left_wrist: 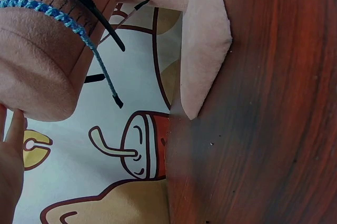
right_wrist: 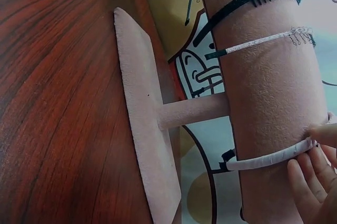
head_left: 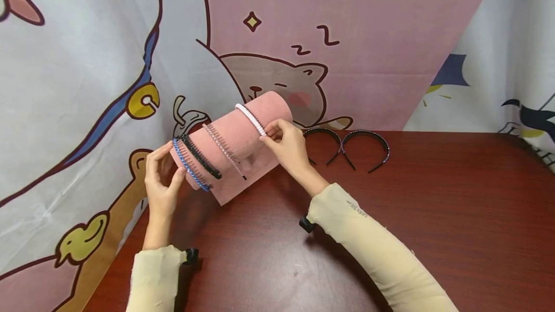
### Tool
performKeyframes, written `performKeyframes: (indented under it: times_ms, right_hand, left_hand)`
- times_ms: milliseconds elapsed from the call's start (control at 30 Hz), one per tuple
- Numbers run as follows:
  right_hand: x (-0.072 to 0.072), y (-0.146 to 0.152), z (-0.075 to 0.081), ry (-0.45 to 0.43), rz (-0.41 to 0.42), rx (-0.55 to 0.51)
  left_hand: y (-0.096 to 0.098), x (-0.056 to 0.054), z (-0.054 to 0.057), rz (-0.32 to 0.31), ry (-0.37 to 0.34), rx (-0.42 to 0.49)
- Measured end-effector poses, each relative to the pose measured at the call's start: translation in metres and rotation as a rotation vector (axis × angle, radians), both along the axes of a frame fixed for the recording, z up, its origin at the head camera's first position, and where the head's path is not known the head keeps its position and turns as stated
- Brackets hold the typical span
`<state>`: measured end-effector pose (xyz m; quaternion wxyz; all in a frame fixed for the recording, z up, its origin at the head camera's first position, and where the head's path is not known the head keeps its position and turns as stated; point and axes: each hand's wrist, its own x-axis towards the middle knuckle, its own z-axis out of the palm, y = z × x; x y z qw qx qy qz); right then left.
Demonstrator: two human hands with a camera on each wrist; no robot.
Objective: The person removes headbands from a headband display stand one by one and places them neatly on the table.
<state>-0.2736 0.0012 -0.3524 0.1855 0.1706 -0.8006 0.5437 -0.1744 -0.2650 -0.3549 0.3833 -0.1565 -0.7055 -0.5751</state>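
Note:
A pink cylindrical headband stand [head_left: 253, 141] on a post and flat base [right_wrist: 142, 108] stands on the table. Around its cylinder sit a blue braided headband [head_left: 187, 167], a black headband [head_left: 200, 157], a thin pale pink headband [head_left: 223, 148] and a white headband [head_left: 250, 118]. My right hand [head_left: 286, 146] pinches the white headband near its lower part, toward the cylinder's right end. At the left end of the cylinder, my left hand [head_left: 161, 177] rests with fingers and thumb spread against it, beside the blue headband. In the left wrist view only part of that hand shows.
Two dark headbands, one [head_left: 366, 150] beside another [head_left: 323, 146], lie on the reddish-brown table [head_left: 416, 225] right of the stand. A cartoon-printed cloth [head_left: 368, 37] hangs behind the table and along its left side.

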Motion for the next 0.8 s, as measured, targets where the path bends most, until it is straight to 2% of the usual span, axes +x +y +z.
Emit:
performKeyframes:
  times_ms: [267, 800]
  right_hand:
    - [-0.001, -0.001, -0.003, 0.016, -0.011, 0.010]
    - [-0.001, 0.009, -0.016, -0.013, 0.028, -0.105]
  left_hand:
    - [0.000, -0.001, 0.000, -0.007, 0.008, 0.003]
    - [0.000, -0.002, 0.000, -0.004, 0.011, 0.007]
